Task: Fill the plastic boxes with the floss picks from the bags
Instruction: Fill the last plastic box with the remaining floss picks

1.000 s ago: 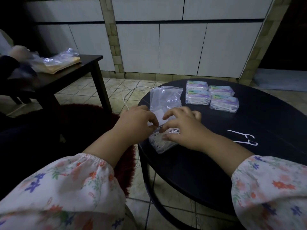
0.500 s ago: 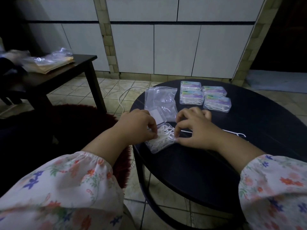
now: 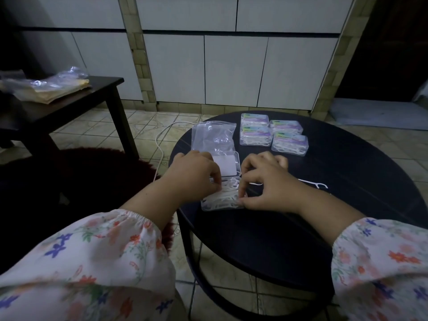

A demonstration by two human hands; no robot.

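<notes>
An open clear plastic box (image 3: 221, 202) full of white floss picks lies near the left edge of the round black table (image 3: 347, 205). Its lid (image 3: 228, 165) is folded back. My left hand (image 3: 193, 177) grips the box's left side with curled fingers. My right hand (image 3: 266, 184) pinches at the picks and the box's right edge. A clear empty bag (image 3: 214, 136) lies just behind the lid. Several closed, filled boxes (image 3: 273, 137) with purple labels stand at the back. A loose floss pick (image 3: 317, 185) lies right of my right hand.
A dark side table (image 3: 76, 100) at the left carries plastic bags (image 3: 46, 85). A white cable (image 3: 162, 142) runs across the tiled floor. A dark red rug (image 3: 92, 172) lies left of the round table. White cabinet doors line the back wall.
The box's lid has come into view, folded back. My right hand has shifted from over the box to its right edge, and the picks now show between my hands.
</notes>
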